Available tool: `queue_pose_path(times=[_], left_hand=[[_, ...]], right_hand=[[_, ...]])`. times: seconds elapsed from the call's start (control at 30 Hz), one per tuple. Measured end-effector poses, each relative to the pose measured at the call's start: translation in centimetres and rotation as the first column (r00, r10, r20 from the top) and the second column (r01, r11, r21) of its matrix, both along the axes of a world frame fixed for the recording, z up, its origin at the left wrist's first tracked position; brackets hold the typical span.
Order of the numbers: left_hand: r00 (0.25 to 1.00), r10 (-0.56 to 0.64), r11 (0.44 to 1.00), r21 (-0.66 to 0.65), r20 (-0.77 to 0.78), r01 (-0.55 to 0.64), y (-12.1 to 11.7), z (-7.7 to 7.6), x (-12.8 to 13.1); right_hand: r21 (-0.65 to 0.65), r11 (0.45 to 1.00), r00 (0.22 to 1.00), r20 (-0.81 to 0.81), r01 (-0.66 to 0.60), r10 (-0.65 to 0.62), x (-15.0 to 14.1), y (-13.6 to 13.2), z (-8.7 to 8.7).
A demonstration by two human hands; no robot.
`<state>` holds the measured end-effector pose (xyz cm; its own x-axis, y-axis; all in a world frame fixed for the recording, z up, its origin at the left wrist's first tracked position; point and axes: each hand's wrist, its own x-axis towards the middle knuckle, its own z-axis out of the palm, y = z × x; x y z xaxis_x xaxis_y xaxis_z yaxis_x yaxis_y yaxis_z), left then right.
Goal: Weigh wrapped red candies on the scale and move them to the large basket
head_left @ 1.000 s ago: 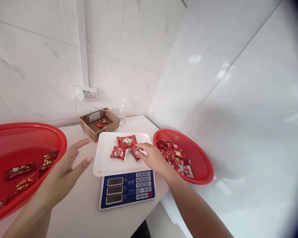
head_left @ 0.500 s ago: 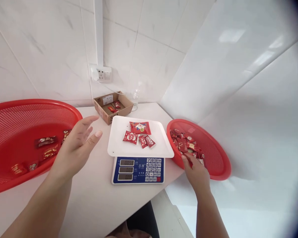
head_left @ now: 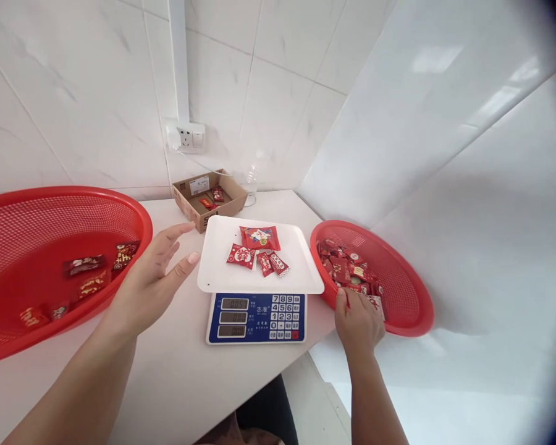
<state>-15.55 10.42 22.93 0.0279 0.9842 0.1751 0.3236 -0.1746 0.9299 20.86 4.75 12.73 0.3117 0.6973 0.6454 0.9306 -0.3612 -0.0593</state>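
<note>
My left hand (head_left: pixel 160 272) hovers between the left basket and the scale, fingers apart, holding nothing. My right hand (head_left: pixel 360 318) is at the near rim of the right red basket (head_left: pixel 398 278), its fingers curled down and their tips hidden. A red-and-white packet (head_left: pixel 375 305) shows just beyond those fingers; whether they grip it I cannot tell. Several red snack packets (head_left: pixel 347 266) are heaped in that basket. On the white pan (head_left: pixel 222 279) of the blue digital scale (head_left: pixel 258 330) lie a larger red packet (head_left: pixel 259 237), a squarish one (head_left: pixel 241 256) and two small ones (head_left: pixel 272 264).
A larger red basket (head_left: pixel 69 191) on the left contains several snack packets (head_left: pixel 92 283). Behind the scale, a cardboard box (head_left: pixel 197 213) with a few packets stands near a clear plastic bottle (head_left: pixel 252 176). The tiled wall bears a power socket (head_left: pixel 186 137). The white table's (head_left: pixel 167 383) edge runs diagonally at right.
My right hand has shifted slightly left, and its fingers have curled in more. My left hand has moved a little to the right, still spread. The packets on the pan look unchanged.
</note>
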Motion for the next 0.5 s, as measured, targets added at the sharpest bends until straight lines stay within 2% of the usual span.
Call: queue_pose_path(times=[0.17,0.3,0.37,0.5], left_hand=[[0.998,-0.011,1.0,-0.003,-0.065,0.011,-0.5,0.2,0.2],[0.97,0.081,0.992,0.114,-0.228,-0.056,-0.6,0.6,-0.1],[0.925,0.168,0.979,0.164,-0.34,-0.118,-0.2,0.6,-0.8],[0.762,0.325,0.944,0.236,-0.56,-0.229,0.8,-0.1,-3.9]], right_hand=[[0.039,0.999,0.999,0.053,-0.001,-0.001,0.1,0.1,-0.1],[0.066,0.997,0.997,0.075,-0.027,0.022,0.1,0.1,-0.1],[0.072,0.996,0.996,0.077,-0.044,0.039,0.1,0.0,-0.1],[0.084,0.993,0.991,0.112,-0.087,0.077,0.3,-0.1,-0.1]])
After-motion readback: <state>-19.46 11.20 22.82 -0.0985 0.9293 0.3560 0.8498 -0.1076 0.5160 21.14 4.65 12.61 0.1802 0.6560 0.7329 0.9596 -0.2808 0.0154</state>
